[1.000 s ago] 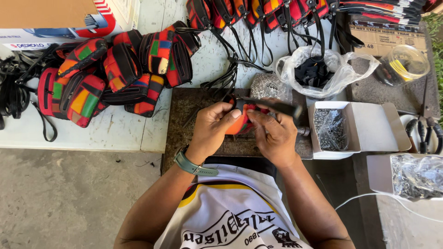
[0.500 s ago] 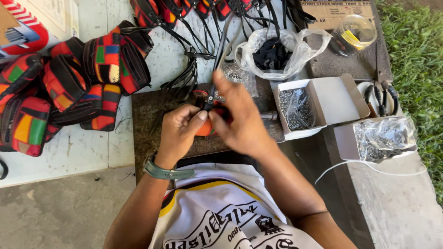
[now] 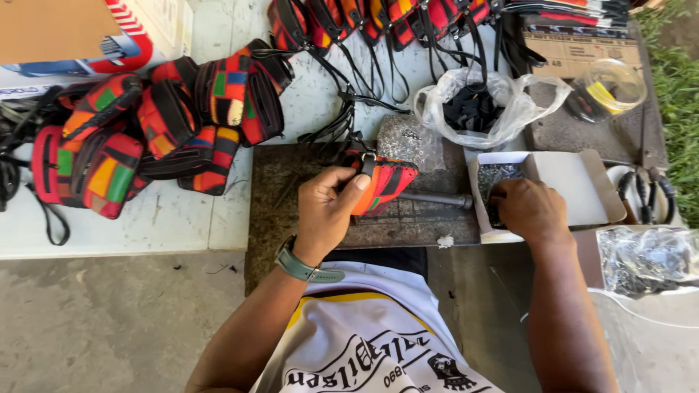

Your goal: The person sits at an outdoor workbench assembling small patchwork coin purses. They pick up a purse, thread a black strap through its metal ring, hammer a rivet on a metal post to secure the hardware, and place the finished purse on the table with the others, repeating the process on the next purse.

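— Where is the small red striped woven pouch (image 3: 382,185)?

— On the dark stone slab (image 3: 291,182) over the tabletop (image 3: 167,218), gripped by the left hand (image 3: 328,211).

— And the right hand (image 3: 531,211)?

— Reaching into the open white cardboard box (image 3: 568,182) of small dark metal bits; its fingertips are hidden, so I cannot tell its grip.

The person wears a white shirt (image 3: 378,342) with yellow and black bands near the collar and black lettering. A grey-green watch (image 3: 298,266) circles the left wrist. Both forearms are bare.
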A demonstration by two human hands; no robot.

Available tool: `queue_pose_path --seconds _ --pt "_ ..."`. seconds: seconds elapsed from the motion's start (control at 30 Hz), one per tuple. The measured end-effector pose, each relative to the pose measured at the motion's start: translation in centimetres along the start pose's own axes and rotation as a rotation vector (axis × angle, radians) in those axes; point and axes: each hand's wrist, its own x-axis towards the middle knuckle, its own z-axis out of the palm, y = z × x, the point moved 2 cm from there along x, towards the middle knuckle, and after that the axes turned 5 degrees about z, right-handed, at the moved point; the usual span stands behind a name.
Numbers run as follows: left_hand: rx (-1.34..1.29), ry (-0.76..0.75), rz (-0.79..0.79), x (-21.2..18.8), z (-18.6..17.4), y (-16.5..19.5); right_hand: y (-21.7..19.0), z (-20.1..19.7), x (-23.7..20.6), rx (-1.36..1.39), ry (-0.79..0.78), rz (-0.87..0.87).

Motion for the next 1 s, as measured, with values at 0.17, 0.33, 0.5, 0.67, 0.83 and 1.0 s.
queue_pose_path --seconds 0.17,0.33,0.5,0.67,0.83,1.0 --pt "-0.173 -0.037 0.009 -0.4 -0.4 0.1 0.7 0.2 0.0 0.017 0.001 -0.025" --pt "-0.316 -0.056 0.033 -0.4 -0.8 -0.2 0.5 -0.8 -0.6 0.131 0.282 -0.144" --pt "-0.172 -0.015 0.032 -0.6 -0.5 -0.3 -1.4 -4.0 -3.6 0.659 0.429 -0.281" --pt "-0.182 0.003 0.047 -0.8 -0.3 0.2 -8.4 -5.6 -8.0 1.12 0.302 -0.611" --pt "-0.182 -0.01 0.086 -0.7 -0.3 1.6 -14.8 -6.3 -11.0 1.162 0.366 -0.817" --pt "-0.166 -0.09 0.115 -1.0 -0.8 3.6 -17.1 -5.7 -10.6 1.04 0.509 -0.673"
